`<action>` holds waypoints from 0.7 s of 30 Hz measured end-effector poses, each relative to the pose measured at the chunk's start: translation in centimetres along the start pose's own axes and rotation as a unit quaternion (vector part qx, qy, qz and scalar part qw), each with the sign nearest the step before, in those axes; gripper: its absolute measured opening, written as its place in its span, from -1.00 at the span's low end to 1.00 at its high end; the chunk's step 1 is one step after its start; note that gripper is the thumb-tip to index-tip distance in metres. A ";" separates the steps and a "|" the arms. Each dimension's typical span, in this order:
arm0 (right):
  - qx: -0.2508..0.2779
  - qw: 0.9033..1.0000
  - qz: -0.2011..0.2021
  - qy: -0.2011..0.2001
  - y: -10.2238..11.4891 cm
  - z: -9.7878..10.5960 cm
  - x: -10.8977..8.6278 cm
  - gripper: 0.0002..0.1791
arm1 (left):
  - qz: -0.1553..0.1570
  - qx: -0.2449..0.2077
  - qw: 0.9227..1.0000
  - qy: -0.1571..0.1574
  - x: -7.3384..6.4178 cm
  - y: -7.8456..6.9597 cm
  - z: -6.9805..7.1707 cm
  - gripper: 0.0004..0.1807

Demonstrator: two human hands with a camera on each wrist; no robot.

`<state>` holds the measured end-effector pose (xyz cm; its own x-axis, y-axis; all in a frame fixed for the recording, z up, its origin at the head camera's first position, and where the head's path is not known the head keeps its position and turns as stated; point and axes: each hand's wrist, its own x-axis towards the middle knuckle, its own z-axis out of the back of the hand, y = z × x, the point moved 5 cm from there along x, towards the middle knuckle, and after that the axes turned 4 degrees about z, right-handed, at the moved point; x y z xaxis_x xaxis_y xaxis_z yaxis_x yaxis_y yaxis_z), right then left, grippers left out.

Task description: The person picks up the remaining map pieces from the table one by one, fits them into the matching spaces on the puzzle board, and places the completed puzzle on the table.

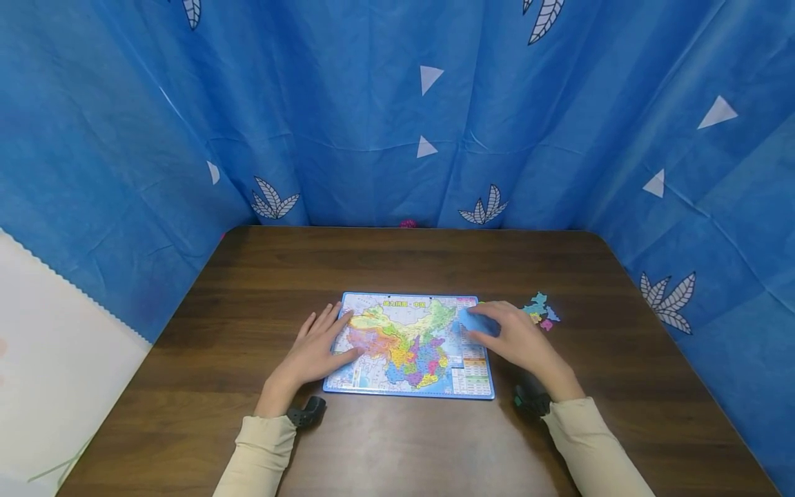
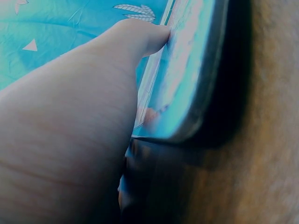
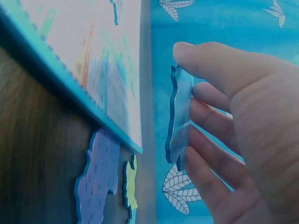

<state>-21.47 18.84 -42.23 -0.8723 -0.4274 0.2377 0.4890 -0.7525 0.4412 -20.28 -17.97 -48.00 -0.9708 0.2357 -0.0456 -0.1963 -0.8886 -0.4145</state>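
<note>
A puzzle board (image 1: 428, 359) printed with a colourful map of China lies on the table, blue-rimmed. My left hand (image 1: 317, 352) rests on its left side, fingers extended; in the left wrist view the thumb (image 2: 152, 37) touches the board's surface. Over the right side of the board, my right hand (image 1: 522, 338) pinches a flat blue puzzle piece (image 3: 181, 121) between thumb and fingers. The right wrist view shows this piece on edge, raised apart from the board.
Loose puzzle pieces lie right of the board, among them a teal one (image 1: 538, 301), a blue one (image 1: 552, 315) and a pink one (image 1: 546, 324). The brown wooden table (image 1: 397, 259) ends at a blue curtain (image 1: 373, 138) behind and to the sides.
</note>
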 end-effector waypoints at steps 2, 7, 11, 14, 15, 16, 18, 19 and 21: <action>0.002 1.000 0.006 0.000 0.3 0.0 0.2 -0.43 | 0.000 -0.003 1.000 0.000 0.0 -0.1 0.0 -0.03; 0.006 1.000 0.019 -0.004 1.0 -0.1 0.8 -0.45 | -0.002 -0.005 1.000 -0.001 -0.1 -0.1 0.1 -0.03; 0.001 1.000 0.028 -0.002 1.6 -0.3 1.3 -0.46 | -0.003 -0.004 1.000 -0.004 -0.1 0.0 0.1 -0.03; 0.000 1.000 0.029 0.002 1.8 -0.4 1.6 -0.46 | -0.003 -0.003 1.000 -0.005 -0.1 0.0 0.1 -0.03; 0.000 1.000 0.029 0.002 1.9 -0.5 1.7 -0.46 | -0.004 -0.002 1.000 -0.005 -0.1 0.0 0.1 -0.03; 0.000 1.000 0.029 0.002 2.0 -0.5 1.7 -0.47 | -0.004 -0.001 1.000 -0.005 -0.1 0.0 0.0 -0.03; -0.002 1.000 0.031 -0.001 2.1 -0.6 1.9 -0.47 | -0.004 -0.002 1.000 -0.006 -0.2 -0.1 0.1 -0.03; -0.003 0.999 0.032 -0.003 2.2 -0.7 1.9 -0.47 | -0.004 -0.002 1.000 -0.006 -0.2 -0.1 0.1 -0.03; -0.002 0.999 0.035 -0.007 2.4 -0.8 2.0 -0.46 | -0.003 -0.006 1.000 -0.006 -0.2 -0.1 0.1 -0.03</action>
<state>-22.03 15.82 -41.39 -0.8364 -0.4713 0.2798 0.5480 -0.7232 0.4203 -20.11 -17.97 -47.89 -0.9711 0.2365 -0.0317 -0.2011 -0.8825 -0.4251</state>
